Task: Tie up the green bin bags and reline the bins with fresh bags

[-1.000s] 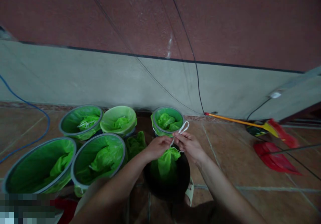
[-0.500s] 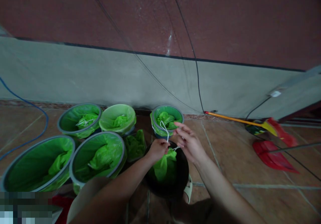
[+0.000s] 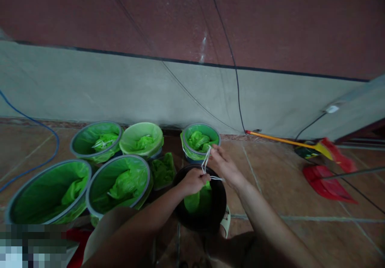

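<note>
My left hand [image 3: 192, 181] is closed round the gathered neck of a green plastic bag [image 3: 198, 200] that sits in a black bucket [image 3: 221, 204] in front of me. My right hand [image 3: 226, 164] pinches the bag's white drawstring [image 3: 206, 160] and holds it taut above the left hand. Both hands are over the black bucket's far rim.
Several grey-rimmed bins lined with green bags stand to the left: [image 3: 45, 192], [image 3: 120, 182], [image 3: 95, 138], [image 3: 141, 138]. A further lined bin [image 3: 200, 140] stands behind the black bucket. A loose green bag [image 3: 162, 170] lies between them. A yellow-handled red broom [image 3: 303, 146] and red dustpan [image 3: 326, 184] lie right. Cables run along the wall.
My right hand has let the drawstring loop slide and now pulls it upward and taut. My left hand has sunk lower onto the bag's neck. The view has shifted slightly.
</note>
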{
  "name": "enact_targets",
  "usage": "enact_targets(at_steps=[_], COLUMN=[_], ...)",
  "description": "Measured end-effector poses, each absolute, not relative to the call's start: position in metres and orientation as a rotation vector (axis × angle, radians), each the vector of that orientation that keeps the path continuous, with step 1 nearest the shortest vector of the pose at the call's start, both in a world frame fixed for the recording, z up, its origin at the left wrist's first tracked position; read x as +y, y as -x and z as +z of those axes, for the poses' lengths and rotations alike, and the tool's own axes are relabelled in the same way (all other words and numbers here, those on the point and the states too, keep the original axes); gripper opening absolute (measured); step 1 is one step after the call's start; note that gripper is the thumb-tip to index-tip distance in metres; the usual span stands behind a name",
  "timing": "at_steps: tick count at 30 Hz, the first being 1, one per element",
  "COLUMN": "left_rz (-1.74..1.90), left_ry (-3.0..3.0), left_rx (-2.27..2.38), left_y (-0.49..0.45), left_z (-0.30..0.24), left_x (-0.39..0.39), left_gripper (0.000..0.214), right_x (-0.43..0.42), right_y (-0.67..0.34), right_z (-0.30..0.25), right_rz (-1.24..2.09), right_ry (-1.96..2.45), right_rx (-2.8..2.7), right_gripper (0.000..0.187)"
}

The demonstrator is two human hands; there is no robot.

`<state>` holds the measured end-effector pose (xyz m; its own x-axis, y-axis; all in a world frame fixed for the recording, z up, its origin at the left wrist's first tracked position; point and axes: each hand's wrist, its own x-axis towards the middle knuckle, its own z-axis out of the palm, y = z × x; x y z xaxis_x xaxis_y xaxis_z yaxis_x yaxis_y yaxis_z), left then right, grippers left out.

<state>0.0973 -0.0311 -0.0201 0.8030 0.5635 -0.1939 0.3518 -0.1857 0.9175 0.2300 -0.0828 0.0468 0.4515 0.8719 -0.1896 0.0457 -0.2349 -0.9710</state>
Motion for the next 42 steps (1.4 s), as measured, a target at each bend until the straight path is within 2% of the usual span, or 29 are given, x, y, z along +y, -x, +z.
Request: enact_targets(at_steps=[6,11,14,16,19,23,25,31,34,39,42], left_rz=[0.306,0.295,0.305,0.325,0.321,0.361,0.425,0.622,0.555,0.402,0.316], left_ry=[-1.595,-1.902,-2.229,-2.388,-2.526,-2.565,-2.545,-2.446,-2.42,-2.441,-2.462], left_rx=[0.953,0.89,0.694,0.507,0.385,0.446,0.455,0.528,0.581,0.734,0.875], left_y=[-0.095,-0.088,-0.084,-0.082,-0.079,-0.075,-0.073,-0.069,-0.068,-0.071,-0.072], left_z=[-0.026,-0.014,-0.002,0.004,0.011,0.018,0.02,0.018,0.018,0.016,0.012], left_x=[-0.016,-0.014,-0.018,-0.021,-0.021,-0.019,-0.019,-0.015,-0.012,-0.011,-0.012], left_gripper=[0.032,0.02,0.024,0.027,0.027,0.023,0.023,0.028,0.032,0.027,0.023], right_x=[-0.097,-0.106,-0.104,-0.1,-0.094,-0.091,-0.091,-0.091,-0.089,-0.09,-0.093], right_y=[-0.228,-0.226,-0.231,-0.235,-0.24,-0.239,-0.236,-0.232,-0.235,-0.23,-0.226], right_z=[0.024,0.03,0.03,0.028,0.02,0.014,0.018,0.032,0.029,0.031,0.034], right_rz=[0.933,0.998,0.814,0.748,0.947,1.337,1.405,1.452,1.277,0.54,0.274], right_ry=[2.289,2.206,2.292,2.174,1.782,1.438,1.364,1.391,1.541,2.039,2.34], right_rx=[-1.609,-1.85,-1.675,-1.523,-1.43,-1.256,-1.161,-1.081,-1.148,-1.598,-1.776], right_gripper=[0.029,0.023,0.023,0.027,0.031,0.015,0.013,0.03,0.027,0.025,0.03])
